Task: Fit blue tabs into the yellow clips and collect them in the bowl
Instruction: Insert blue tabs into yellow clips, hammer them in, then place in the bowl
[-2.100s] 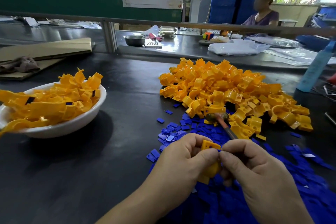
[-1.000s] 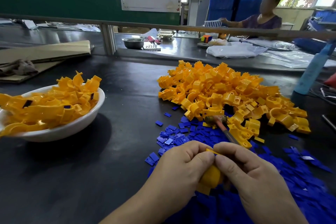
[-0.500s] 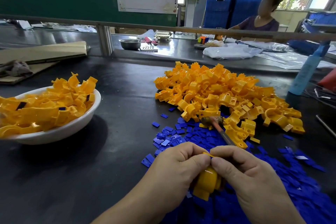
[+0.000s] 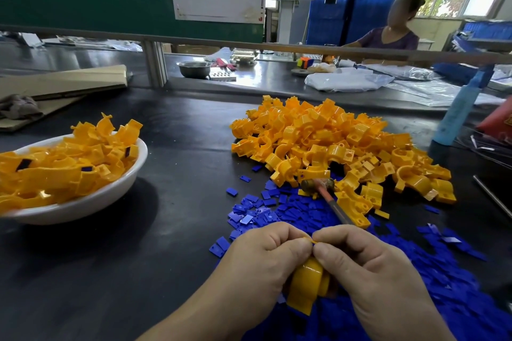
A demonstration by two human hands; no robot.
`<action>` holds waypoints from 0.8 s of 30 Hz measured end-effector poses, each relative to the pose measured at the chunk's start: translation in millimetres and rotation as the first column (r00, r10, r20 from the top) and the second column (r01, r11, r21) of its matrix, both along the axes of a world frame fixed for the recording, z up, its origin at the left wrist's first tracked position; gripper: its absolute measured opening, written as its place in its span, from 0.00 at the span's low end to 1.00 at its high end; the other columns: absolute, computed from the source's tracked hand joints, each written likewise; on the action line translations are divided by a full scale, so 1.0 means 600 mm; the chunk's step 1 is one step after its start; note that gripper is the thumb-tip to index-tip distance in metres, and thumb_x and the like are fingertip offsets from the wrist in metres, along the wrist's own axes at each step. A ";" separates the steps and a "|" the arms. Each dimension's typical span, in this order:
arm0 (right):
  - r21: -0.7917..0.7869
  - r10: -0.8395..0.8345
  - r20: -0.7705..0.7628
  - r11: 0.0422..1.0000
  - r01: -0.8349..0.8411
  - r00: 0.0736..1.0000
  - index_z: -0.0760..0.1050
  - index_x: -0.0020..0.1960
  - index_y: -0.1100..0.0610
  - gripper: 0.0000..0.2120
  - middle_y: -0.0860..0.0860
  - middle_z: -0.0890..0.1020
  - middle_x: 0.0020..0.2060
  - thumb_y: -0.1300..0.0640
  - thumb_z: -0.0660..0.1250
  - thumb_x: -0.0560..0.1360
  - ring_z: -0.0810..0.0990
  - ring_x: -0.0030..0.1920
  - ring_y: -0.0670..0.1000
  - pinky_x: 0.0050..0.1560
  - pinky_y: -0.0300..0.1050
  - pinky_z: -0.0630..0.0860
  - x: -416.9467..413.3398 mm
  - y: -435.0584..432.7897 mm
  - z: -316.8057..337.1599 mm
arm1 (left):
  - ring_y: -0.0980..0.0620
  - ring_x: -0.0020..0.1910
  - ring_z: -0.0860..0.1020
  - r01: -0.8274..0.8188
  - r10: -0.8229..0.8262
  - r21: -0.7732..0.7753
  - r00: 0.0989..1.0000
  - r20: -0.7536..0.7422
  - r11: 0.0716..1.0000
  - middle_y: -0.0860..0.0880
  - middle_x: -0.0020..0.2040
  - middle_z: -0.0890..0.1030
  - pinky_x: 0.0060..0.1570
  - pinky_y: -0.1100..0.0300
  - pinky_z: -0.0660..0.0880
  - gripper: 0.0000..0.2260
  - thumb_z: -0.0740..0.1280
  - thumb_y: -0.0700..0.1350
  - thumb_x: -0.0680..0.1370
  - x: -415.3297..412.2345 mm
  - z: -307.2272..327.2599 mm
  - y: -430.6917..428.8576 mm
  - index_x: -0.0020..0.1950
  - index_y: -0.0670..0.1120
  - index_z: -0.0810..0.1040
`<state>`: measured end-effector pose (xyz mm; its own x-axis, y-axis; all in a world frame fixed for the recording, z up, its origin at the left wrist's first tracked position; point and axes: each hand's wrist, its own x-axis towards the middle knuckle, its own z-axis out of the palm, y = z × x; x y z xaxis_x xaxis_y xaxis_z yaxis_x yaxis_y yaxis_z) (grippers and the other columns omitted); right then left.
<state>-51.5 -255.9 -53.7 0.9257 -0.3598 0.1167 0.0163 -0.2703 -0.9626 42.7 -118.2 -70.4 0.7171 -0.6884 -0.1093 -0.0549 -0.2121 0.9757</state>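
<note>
One yellow clip [image 4: 309, 285] upright, pinched by left hand [image 4: 260, 263], right hand [image 4: 371, 271]

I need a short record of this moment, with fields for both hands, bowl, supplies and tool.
left hand: grips the yellow clip
right hand: pinches the same clip's top edge
bowl: white, at left, heaped with clips
supplies: clip pile ahead; blue tabs spread before it
tool: hammer, head at the pile's near edge
</note>
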 end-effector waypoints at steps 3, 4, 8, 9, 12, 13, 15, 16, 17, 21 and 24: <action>-0.103 -0.041 0.010 0.994 0.042 0.999 0.76 0.44 0.31 0.10 0.36 0.80 0.42 0.48 0.67 0.68 0.80 0.42 0.39 0.34 0.33 0.77 0.001 0.000 -0.008 | 0.52 0.42 0.83 -0.013 0.013 -0.017 0.999 -0.036 1.000 0.52 0.42 0.85 0.47 0.54 0.81 0.06 0.67 0.51 0.79 0.001 0.003 -0.001 0.45 0.58 0.83; -0.194 -0.062 0.013 0.979 0.063 0.998 0.75 0.45 0.30 0.09 0.35 0.79 0.43 0.44 0.66 0.68 0.78 0.44 0.36 0.36 0.31 0.76 0.001 0.001 -0.009 | 0.48 0.43 0.83 -0.037 0.035 -0.037 0.998 -0.047 0.999 0.50 0.41 0.85 0.48 0.51 0.81 0.07 0.67 0.50 0.79 0.002 0.005 0.000 0.45 0.56 0.84; -0.698 -0.157 0.161 0.680 0.225 0.974 0.75 0.54 0.39 0.15 0.37 0.77 0.47 0.38 0.60 0.70 0.75 0.48 0.39 0.43 0.30 0.71 -0.002 -0.020 -0.016 | 0.48 0.42 0.83 -0.295 0.296 -0.028 0.951 0.090 0.955 0.50 0.44 0.84 0.32 0.60 0.80 0.07 0.66 0.52 0.79 0.029 0.017 0.021 0.45 0.60 0.83; -0.795 -0.197 0.156 0.557 0.241 0.968 0.74 0.59 0.42 0.18 0.39 0.76 0.50 0.40 0.62 0.71 0.73 0.51 0.41 0.48 0.33 0.69 -0.003 -0.026 -0.015 | 0.50 0.40 0.82 -0.370 0.367 -0.006 0.919 0.145 0.929 0.51 0.44 0.83 0.28 0.64 0.77 0.07 0.66 0.51 0.79 0.043 0.019 0.031 0.45 0.60 0.82; -0.929 -0.352 -0.068 0.364 0.069 0.933 0.60 0.70 0.40 0.26 0.41 0.69 0.60 0.36 0.56 0.74 0.66 0.58 0.44 0.58 0.39 0.68 -0.006 -0.044 -0.016 | 0.57 0.36 0.80 -0.524 0.454 0.125 0.815 0.361 0.842 0.54 0.42 0.80 0.28 0.64 0.77 0.06 0.66 0.50 0.79 0.088 0.013 0.058 0.43 0.56 0.78; -0.934 -0.373 -0.117 0.357 0.026 0.920 0.56 0.71 0.40 0.27 0.41 0.68 0.62 0.35 0.55 0.75 0.65 0.60 0.44 0.59 0.40 0.68 -0.005 -0.048 -0.017 | 0.57 0.36 0.79 -0.562 0.456 0.177 0.786 0.417 0.808 0.55 0.41 0.79 0.32 0.60 0.78 0.05 0.67 0.51 0.78 0.101 0.007 0.066 0.43 0.55 0.77; -0.936 -0.395 -0.142 0.352 0.006 0.908 0.53 0.71 0.40 0.28 0.43 0.67 0.62 0.35 0.54 0.75 0.65 0.59 0.45 0.59 0.40 0.69 0.000 -0.053 -0.021 | 0.55 0.39 0.77 -0.604 0.423 0.294 0.760 0.494 0.741 0.54 0.41 0.78 0.39 0.54 0.78 0.05 0.67 0.53 0.77 0.122 -0.008 0.076 0.44 0.54 0.76; -0.939 -0.404 -0.151 0.344 -0.003 0.902 0.53 0.71 0.40 0.28 0.43 0.67 0.62 0.35 0.55 0.75 0.66 0.58 0.45 0.57 0.39 0.69 0.002 -0.056 -0.024 | 0.53 0.40 0.77 -0.609 0.390 0.346 0.756 0.525 0.714 0.54 0.41 0.79 0.42 0.52 0.78 0.05 0.66 0.54 0.77 0.129 -0.015 0.080 0.44 0.54 0.75; -0.942 -0.420 -0.156 0.334 -0.007 0.894 0.53 0.71 0.41 0.27 0.43 0.68 0.61 0.36 0.55 0.75 0.67 0.57 0.46 0.56 0.39 0.70 0.002 -0.059 -0.025 | 0.52 0.41 0.77 -0.608 0.357 0.386 0.756 0.548 0.694 0.54 0.41 0.79 0.44 0.52 0.78 0.06 0.66 0.54 0.77 0.132 -0.020 0.082 0.43 0.54 0.75; -0.941 -0.462 -0.164 0.340 0.003 0.871 0.55 0.69 0.41 0.24 0.44 0.71 0.55 0.39 0.56 0.76 0.70 0.52 0.45 0.47 0.39 0.72 0.000 -0.072 -0.033 | 0.48 0.45 0.78 -0.603 0.279 0.446 0.750 0.600 0.662 0.52 0.43 0.82 0.47 0.52 0.76 0.07 0.64 0.53 0.77 0.132 -0.027 0.083 0.43 0.54 0.78; -0.921 -0.449 -0.198 0.389 -0.009 0.872 0.57 0.66 0.41 0.21 0.43 0.71 0.50 0.40 0.57 0.76 0.71 0.47 0.45 0.41 0.38 0.71 -0.001 -0.079 -0.035 | 0.47 0.49 0.78 -0.607 0.241 0.480 0.744 0.623 0.633 0.48 0.52 0.81 0.49 0.52 0.76 0.12 0.64 0.58 0.76 0.134 -0.021 0.088 0.50 0.53 0.81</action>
<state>-52.2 -303.1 -74.6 0.8671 -0.4615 0.1877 -0.4554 -0.8869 -0.0770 123.2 -65.3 -83.2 0.9819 -0.1832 0.0488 -0.1846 -0.8652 0.4663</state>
